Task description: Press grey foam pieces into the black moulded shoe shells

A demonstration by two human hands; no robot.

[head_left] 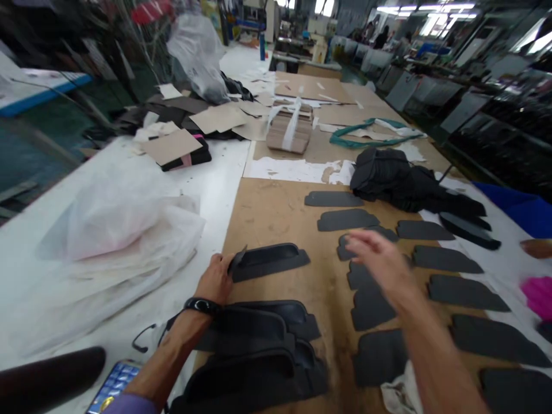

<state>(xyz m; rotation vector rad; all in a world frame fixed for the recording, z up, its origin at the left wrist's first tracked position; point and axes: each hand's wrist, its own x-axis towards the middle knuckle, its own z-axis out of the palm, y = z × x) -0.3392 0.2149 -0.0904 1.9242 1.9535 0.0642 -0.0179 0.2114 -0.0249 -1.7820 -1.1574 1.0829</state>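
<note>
A dark molded panel (269, 261) on the kraft-covered counter (276, 213) is being pinched at its near left end by the left grip (215, 280), fingers pressed together on the lifted edge (light and semi-stiff, by the look of it, so best taken by that rim), while the right grip (375, 267) is being held spread above flat dark cut pieces (444, 259).
</note>
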